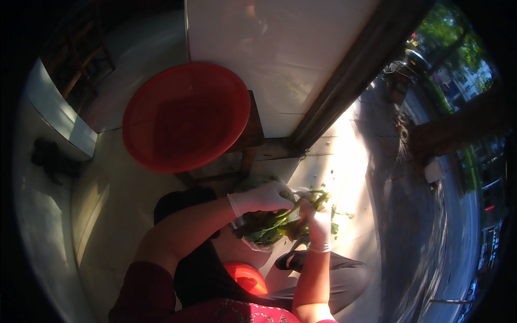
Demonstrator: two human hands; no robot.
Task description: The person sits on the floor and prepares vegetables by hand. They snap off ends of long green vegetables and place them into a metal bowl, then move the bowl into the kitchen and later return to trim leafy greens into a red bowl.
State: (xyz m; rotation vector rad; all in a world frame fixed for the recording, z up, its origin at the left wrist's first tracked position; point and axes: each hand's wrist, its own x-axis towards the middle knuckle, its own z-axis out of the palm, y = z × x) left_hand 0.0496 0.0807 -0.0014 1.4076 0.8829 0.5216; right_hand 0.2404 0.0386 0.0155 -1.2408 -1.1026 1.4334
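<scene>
Both my hands wear thin white gloves and meet over a bunch of leafy green vegetables (264,234) in front of my legs. My left hand (268,198) comes in from the left, its fingers closed on green stems. Close beside it, my right hand (317,222) grips the stems (319,198) at their sunlit end. Part of a clear plastic bag (262,247) shows under and around the leaves. Small leaves hang beyond my right hand. The fingertips are partly hidden by the stems and blurred by glare.
A large red plastic basin (185,117) rests on a dark wooden stool (255,125) ahead on the left. A white wall panel (270,60) and a dark post (355,76) rise behind. A bright red object (246,277) lies between my legs. A tree trunk (456,125) stands right.
</scene>
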